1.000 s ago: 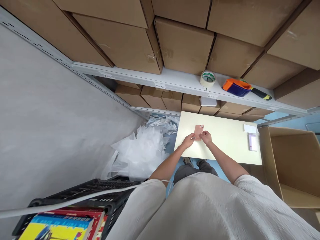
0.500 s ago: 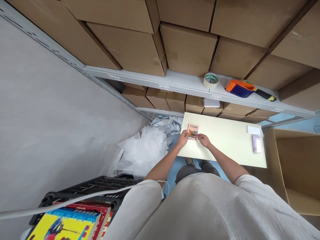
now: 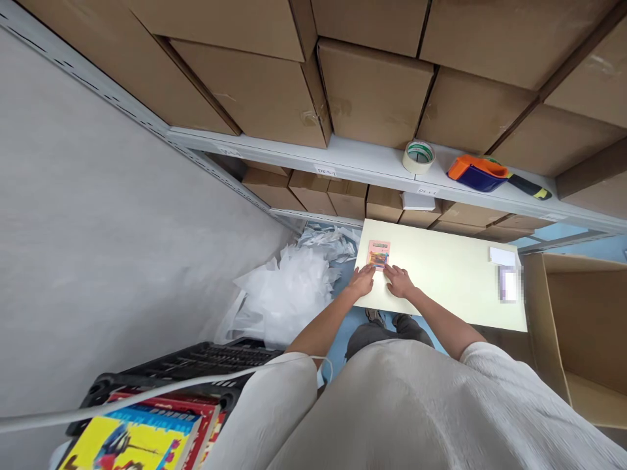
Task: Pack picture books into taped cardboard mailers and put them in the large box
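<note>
Cream table (image 3: 441,287): small pink card (image 3: 379,253) flat near left edge, white slips (image 3: 504,258) far right.

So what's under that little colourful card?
The small card lies flat on the pale table. Both hands, left and right, touch its near edge. Anything beneath it is hidden.

Countable items: two hands, left hand (image 3: 363,281) and right hand (image 3: 399,282); one small card (image 3: 379,254); one tape roll (image 3: 418,156); one tape dispenser (image 3: 479,174); one black crate (image 3: 196,369).
</note>
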`<action>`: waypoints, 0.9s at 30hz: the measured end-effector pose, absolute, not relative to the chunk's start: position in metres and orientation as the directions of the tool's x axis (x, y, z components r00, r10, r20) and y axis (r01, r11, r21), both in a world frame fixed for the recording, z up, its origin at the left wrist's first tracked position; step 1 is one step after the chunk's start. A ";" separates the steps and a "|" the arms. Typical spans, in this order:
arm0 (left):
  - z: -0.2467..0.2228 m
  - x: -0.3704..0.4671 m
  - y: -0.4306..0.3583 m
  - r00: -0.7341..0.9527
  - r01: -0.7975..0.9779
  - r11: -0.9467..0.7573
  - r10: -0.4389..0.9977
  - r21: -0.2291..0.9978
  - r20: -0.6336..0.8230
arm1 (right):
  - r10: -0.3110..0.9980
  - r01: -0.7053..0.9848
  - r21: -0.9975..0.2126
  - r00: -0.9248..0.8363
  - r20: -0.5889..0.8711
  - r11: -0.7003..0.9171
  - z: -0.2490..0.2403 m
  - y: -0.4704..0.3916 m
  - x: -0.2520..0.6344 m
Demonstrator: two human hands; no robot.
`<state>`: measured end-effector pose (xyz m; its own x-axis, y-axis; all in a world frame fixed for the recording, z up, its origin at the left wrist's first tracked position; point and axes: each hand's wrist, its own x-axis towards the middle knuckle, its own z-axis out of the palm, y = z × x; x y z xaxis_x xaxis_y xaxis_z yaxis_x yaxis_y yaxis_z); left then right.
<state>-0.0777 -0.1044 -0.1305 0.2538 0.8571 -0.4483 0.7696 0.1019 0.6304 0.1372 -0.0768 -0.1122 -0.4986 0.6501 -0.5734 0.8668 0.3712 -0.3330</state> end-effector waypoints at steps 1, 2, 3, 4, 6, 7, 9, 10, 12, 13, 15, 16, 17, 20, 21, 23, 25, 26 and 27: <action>-0.131 -0.078 -0.102 0.254 0.775 0.100 0.855 0.624 -0.453 | 0.643 0.870 -0.319 -0.492 -0.586 0.376 -0.113 -0.075 0.136; -0.132 -0.079 -0.099 0.253 0.783 0.098 0.852 0.615 -0.458 | 0.640 0.876 -0.304 -0.481 -0.599 0.374 -0.115 -0.073 0.135; -0.132 -0.080 -0.097 0.249 0.792 0.098 0.849 0.602 -0.466 | 0.641 0.885 -0.287 -0.463 -0.612 0.366 -0.116 -0.071 0.133; -0.133 -0.081 -0.094 0.243 0.801 0.100 0.847 0.590 -0.474 | 0.644 0.896 -0.268 -0.442 -0.624 0.354 -0.117 -0.067 0.132; -0.134 -0.084 -0.087 0.228 0.813 0.111 0.843 0.572 -0.487 | 0.653 0.919 -0.223 -0.388 -0.650 0.324 -0.120 -0.059 0.129; -0.134 -0.086 -0.084 0.222 0.813 0.118 0.843 0.571 -0.490 | 0.657 0.930 -0.201 -0.362 -0.661 0.309 -0.122 -0.055 0.127; -0.135 -0.089 -0.076 0.214 0.801 0.134 0.846 0.584 -0.488 | 0.662 0.944 -0.162 -0.319 -0.678 0.289 -0.125 -0.046 0.122; -0.136 -0.090 -0.072 0.210 0.793 0.143 0.848 0.593 -0.486 | 0.665 0.949 -0.142 -0.300 -0.684 0.282 -0.126 -0.043 0.118; -0.136 -0.092 -0.063 0.200 0.786 0.161 0.847 0.596 -0.493 | 0.676 0.956 -0.103 -0.268 -0.686 0.274 -0.127 -0.036 0.110; -0.136 -0.093 -0.058 0.196 0.791 0.165 0.844 0.589 -0.499 | 0.682 0.959 -0.082 -0.252 -0.686 0.271 -0.127 -0.033 0.105; -0.135 -0.093 -0.048 0.194 0.815 0.156 0.835 0.558 -0.516 | 0.687 0.965 -0.049 -0.219 -0.693 0.258 -0.125 -0.026 0.095; -0.135 -0.093 -0.043 0.194 0.829 0.149 0.828 0.540 -0.526 | 0.685 0.968 -0.036 -0.201 -0.700 0.248 -0.124 -0.021 0.090; -0.134 -0.094 -0.039 0.194 0.841 0.141 0.823 0.522 -0.534 | 0.680 0.971 -0.025 -0.184 -0.709 0.237 -0.122 -0.017 0.086; -0.132 -0.094 -0.028 0.193 0.873 0.112 0.813 0.474 -0.549 | 0.658 0.976 0.025 -0.126 -0.743 0.215 -0.116 -0.004 0.075; -0.132 -0.094 -0.026 0.195 0.884 0.099 0.810 0.456 -0.554 | 0.651 0.976 0.049 -0.105 -0.752 0.214 -0.114 0.000 0.072; -0.131 -0.094 -0.022 0.197 0.908 0.068 0.801 0.414 -0.565 | 0.641 0.970 0.094 -0.074 -0.764 0.224 -0.110 0.005 0.068; -0.131 -0.094 -0.020 0.199 0.927 0.037 0.795 0.373 -0.573 | 0.641 0.963 0.122 -0.063 -0.765 0.239 -0.106 0.007 0.065; -0.131 -0.094 -0.020 0.199 0.932 0.026 0.797 0.362 -0.571 | 0.645 0.961 0.125 -0.067 -0.761 0.248 -0.105 0.006 0.064; -0.131 -0.094 -0.021 0.200 0.933 0.021 0.799 0.359 -0.567 | 0.648 0.958 0.125 -0.074 -0.758 0.256 -0.103 0.005 0.064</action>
<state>-0.0935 -0.0207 -0.1313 0.2001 0.7991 -0.5670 0.9332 0.0208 0.3586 0.0639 0.0047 -0.1030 -0.0744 0.6484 -0.7576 0.9584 0.2564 0.1253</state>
